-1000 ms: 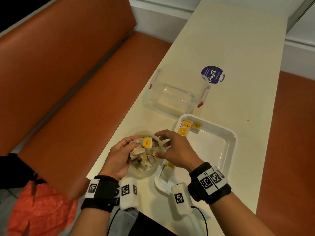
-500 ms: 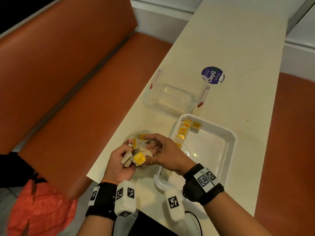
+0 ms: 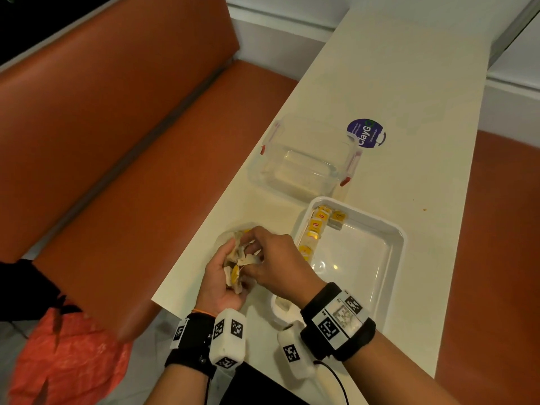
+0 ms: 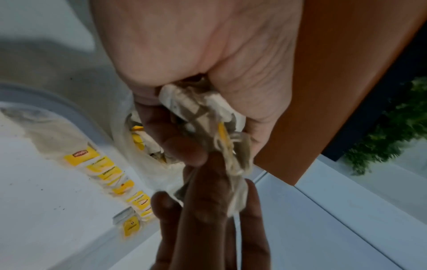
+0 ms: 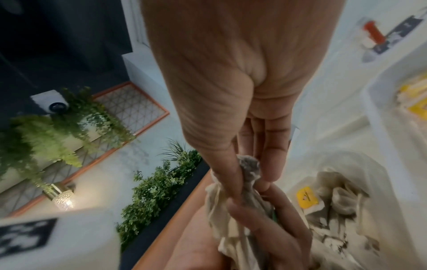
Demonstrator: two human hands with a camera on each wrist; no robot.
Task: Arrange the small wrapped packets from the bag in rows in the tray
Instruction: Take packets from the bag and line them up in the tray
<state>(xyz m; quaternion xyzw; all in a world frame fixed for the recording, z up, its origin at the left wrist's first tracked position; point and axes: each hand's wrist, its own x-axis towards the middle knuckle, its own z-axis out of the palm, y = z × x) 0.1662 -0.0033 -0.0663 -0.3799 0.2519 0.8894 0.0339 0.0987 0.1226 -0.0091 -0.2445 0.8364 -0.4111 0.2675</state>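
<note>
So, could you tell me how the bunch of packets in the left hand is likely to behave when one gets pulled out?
Probably floppy: the bunch of packets looks crumpled in the left hand. Likely light, since one loose grip holds several. Strings seem tangled where the right hand pinches, so neighbours may drag along.

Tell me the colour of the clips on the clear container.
Red clips, clearest in the head view.

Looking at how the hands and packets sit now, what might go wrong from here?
1. The left hand grips a tangled bunch of packets near the table edge; loose ones may fall off.
2. The right hand pinches one from the tangle, so strings could drag others.
3. The tray row is narrow; a careless drop may knock it.
</note>
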